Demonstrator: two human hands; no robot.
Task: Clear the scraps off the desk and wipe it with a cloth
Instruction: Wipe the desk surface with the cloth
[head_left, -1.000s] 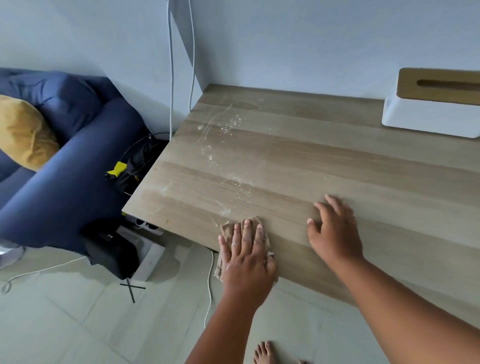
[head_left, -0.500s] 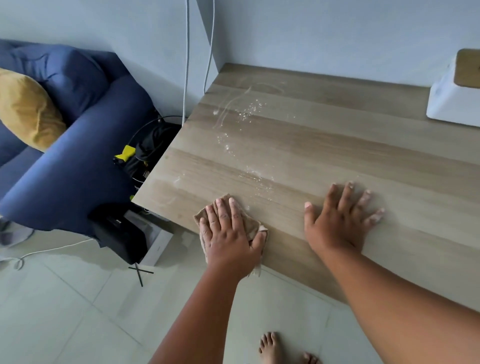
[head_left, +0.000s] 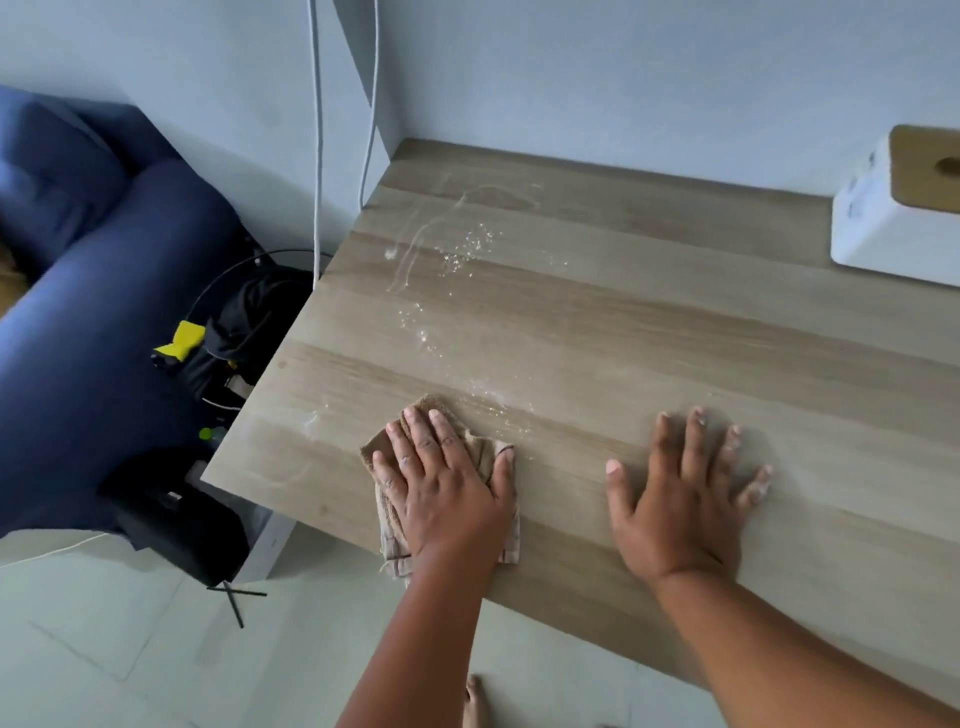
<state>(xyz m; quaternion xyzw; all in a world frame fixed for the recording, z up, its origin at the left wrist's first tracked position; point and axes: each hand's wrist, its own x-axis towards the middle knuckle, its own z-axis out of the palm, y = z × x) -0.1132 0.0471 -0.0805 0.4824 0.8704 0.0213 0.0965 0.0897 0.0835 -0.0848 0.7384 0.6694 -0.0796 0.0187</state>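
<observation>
My left hand (head_left: 447, 493) lies flat, fingers straight and close together, pressing a brown cloth (head_left: 485, 452) onto the wooden desk (head_left: 649, 332) near its front left corner; the cloth's lower edge hangs just past the desk's front edge. My right hand (head_left: 680, 499) rests palm down on bare wood to the right of the cloth, fingers spread and straight, holding nothing and not touching the cloth. White crumbs and powder (head_left: 465, 249) lie scattered in a loose trail from the back left part of the desk toward the cloth, with a curved pale smear (head_left: 410, 249) beside them; a few specks sit just beyond my left fingertips. A small white smudge (head_left: 310, 418) marks the wood left of the cloth. At the back right stands a white tissue box (head_left: 883, 228) with a wooden lid (head_left: 924, 166) and a slot in it; contents cannot be seen. Two white cables (head_left: 318, 156) hang down the wall by the desk's left edge. Left of the desk: a blue sofa (head_left: 93, 322), a black bag (head_left: 249, 322) with a yellow clip (head_left: 181, 343), and a black box (head_left: 182, 525) on the tiled floor.
</observation>
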